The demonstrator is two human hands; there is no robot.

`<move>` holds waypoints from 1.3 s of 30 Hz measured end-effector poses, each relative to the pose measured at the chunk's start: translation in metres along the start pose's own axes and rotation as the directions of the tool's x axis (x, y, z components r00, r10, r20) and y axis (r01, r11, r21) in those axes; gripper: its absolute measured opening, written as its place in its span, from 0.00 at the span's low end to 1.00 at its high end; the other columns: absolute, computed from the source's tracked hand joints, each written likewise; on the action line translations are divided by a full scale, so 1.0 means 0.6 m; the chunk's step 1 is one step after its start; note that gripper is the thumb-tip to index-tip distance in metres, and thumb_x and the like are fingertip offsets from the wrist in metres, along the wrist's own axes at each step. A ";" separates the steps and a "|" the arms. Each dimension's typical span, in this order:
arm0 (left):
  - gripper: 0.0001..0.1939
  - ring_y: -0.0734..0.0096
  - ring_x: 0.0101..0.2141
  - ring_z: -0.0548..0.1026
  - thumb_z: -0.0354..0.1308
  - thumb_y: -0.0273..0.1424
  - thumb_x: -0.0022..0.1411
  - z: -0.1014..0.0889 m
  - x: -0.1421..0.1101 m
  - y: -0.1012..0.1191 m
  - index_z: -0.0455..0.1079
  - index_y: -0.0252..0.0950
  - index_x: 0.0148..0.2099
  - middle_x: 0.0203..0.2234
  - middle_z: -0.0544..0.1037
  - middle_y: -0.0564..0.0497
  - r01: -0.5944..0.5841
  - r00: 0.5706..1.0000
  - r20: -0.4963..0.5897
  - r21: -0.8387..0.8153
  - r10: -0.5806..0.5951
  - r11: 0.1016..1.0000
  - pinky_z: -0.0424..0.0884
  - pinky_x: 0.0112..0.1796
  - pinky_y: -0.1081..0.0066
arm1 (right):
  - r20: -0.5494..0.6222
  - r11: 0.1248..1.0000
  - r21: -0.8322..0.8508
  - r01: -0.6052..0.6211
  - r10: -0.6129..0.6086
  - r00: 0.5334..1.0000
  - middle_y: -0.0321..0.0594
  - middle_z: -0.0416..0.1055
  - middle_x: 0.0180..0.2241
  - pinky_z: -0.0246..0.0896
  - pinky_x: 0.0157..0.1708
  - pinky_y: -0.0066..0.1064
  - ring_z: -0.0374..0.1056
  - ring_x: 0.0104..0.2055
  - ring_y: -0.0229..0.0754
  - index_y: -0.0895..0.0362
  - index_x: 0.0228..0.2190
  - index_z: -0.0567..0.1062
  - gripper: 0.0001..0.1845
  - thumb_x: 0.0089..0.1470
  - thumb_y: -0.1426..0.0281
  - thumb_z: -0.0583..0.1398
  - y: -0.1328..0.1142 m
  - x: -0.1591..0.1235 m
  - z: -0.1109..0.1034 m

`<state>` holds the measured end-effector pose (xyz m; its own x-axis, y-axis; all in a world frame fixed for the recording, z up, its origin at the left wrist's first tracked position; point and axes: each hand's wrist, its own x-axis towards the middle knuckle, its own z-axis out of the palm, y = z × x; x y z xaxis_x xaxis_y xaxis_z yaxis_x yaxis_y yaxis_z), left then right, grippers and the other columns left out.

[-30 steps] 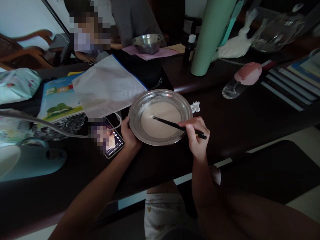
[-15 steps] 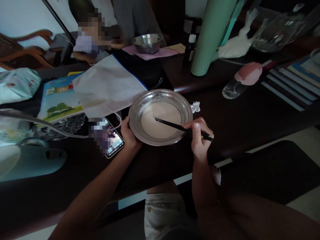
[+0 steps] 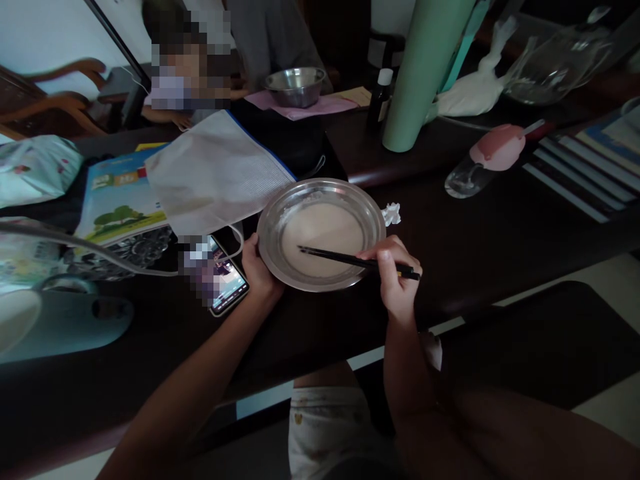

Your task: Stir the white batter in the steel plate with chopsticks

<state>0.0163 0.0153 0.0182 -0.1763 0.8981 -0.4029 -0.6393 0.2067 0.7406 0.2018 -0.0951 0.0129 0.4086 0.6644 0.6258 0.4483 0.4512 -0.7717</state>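
A steel bowl (image 3: 273, 250) stands on the dark table in front of me, with a pale, creamy liquid (image 3: 320, 227) in it. My left hand (image 3: 260, 270) grips the bowl's left rim, the thumb up on the edge and the other fingers hidden beneath. In my right hand (image 3: 397, 273) is a pair of black chopsticks (image 3: 337, 256), held closed together. Their tips are at the liquid, left of the bowl's middle. Close by my left wrist lies a lit phone (image 3: 227, 283).
Beyond the bowl are a white mesh bag (image 3: 215, 173), a picture book (image 3: 120, 193) and a second steel bowl (image 3: 295, 87). A green flask (image 3: 423, 73), a pink-lidded bottle (image 3: 493, 153) and stacked books (image 3: 580, 170) stand to the right. Another person (image 3: 173, 87) is across the table.
My right hand has shifted slightly left, and the chopstick tips have swung left and nearer to me in the liquid. My left hand and the bowl stay put.
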 end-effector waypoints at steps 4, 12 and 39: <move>0.15 0.63 0.33 0.81 0.56 0.36 0.69 -0.002 0.001 0.001 0.79 0.38 0.33 0.28 0.84 0.50 0.016 1.000 -0.012 0.016 -0.016 1.000 0.78 0.46 0.62 | 0.011 0.998 -0.053 0.020 -0.020 1.000 0.35 0.84 0.31 0.69 0.42 0.43 0.78 0.37 0.46 0.48 0.31 0.83 0.18 0.74 0.64 0.59 -0.003 0.002 0.001; 0.12 0.59 0.39 0.83 0.58 0.37 0.66 -0.002 0.001 0.001 0.79 0.40 0.34 0.29 0.84 0.51 0.006 1.000 -0.005 0.029 -0.006 1.000 0.79 0.49 0.61 | 0.047 1.000 -0.009 -0.003 0.003 0.999 0.34 0.84 0.31 0.69 0.42 0.43 0.78 0.37 0.45 0.48 0.31 0.83 0.18 0.74 0.65 0.59 -0.005 0.001 0.001; 0.11 0.57 0.40 0.84 0.61 0.38 0.64 -0.011 0.007 -0.004 0.79 0.40 0.34 0.30 0.84 0.49 -0.001 1.000 0.028 0.031 0.000 1.000 0.79 0.48 0.60 | -0.087 1.000 -0.015 -0.026 0.025 0.996 0.36 0.81 0.28 0.70 0.39 0.42 0.77 0.34 0.44 0.48 0.28 0.81 0.22 0.75 0.61 0.58 -0.003 0.002 0.001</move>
<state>0.0119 0.0162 0.0112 -0.1553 0.9087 -0.3874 -0.6153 0.2178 0.7576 0.2010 -0.0947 0.0148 0.4874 0.6206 0.6142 0.4496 0.4247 -0.7858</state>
